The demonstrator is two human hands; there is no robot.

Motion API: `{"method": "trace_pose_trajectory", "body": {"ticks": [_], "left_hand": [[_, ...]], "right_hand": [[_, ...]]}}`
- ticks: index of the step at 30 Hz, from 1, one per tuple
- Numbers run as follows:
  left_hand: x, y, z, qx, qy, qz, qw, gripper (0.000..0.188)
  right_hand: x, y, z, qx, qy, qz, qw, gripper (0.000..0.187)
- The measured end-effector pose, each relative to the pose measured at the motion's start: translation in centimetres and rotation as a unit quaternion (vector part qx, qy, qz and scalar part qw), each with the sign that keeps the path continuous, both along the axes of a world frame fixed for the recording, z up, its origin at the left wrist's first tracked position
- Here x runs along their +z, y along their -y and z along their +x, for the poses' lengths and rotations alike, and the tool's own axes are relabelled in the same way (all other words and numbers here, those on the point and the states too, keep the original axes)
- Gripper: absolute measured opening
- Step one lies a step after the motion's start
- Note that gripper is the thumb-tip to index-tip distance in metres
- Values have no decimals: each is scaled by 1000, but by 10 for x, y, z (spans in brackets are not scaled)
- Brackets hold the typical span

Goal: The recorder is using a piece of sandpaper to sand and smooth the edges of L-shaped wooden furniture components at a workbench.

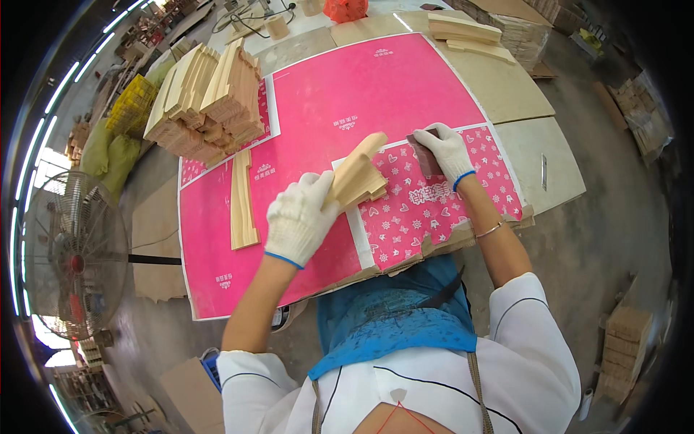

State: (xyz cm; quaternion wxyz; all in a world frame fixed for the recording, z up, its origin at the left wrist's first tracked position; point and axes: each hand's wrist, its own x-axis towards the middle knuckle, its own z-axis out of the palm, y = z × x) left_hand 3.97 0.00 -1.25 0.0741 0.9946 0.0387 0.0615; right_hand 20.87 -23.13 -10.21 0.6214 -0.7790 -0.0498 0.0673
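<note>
My left hand [298, 223], in a white knitted glove, is closed on a shaped pale wooden piece [354, 182] with a rounded end, tilted up over the pink-covered table. To its right my gloved right hand [450, 155] grips a dark brown sheet of sandpaper [425, 158] with thumb and fingers. The sandpaper is apart from the wooden piece. Left of my left hand, a long notched wooden piece [243, 206] lies flat on the pink sheet [311, 94]. Beyond it rises a tall stack of similar wooden pieces [206, 105].
More wooden pieces [470, 35] lie at the table's far right. A thin metal tool [543, 172] rests on the bare board at right. A large fan [76, 253] stands at left, near a yellow crate [133, 105]. A red bag [345, 10] sits at the far edge.
</note>
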Motion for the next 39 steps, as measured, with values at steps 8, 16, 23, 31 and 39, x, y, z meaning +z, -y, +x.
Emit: {"method": "trace_pose_trajectory", "body": {"ticks": [8, 16, 23, 31, 39], "left_hand": [[-8, -21, 17, -91, -74, -81, 990, 43], [-37, 6, 7, -31, 38, 0, 999, 70], [-36, 7, 7, -2, 52, -7, 999, 67], [-34, -2, 0, -26, 156, -43, 987, 61], [18, -6, -42, -75, -53, -297, 951, 70]], "right_hand": [[6, -9, -4, 0, -74, 155, 985, 32], [21, -56, 13, 53, -33, 75, 995, 37], [-19, -32, -19, 32, 1, -87, 996, 40], [55, -49, -64, 39, 218, 82, 972, 15], [64, -42, -21, 196, 9, 89, 976, 29]]}}
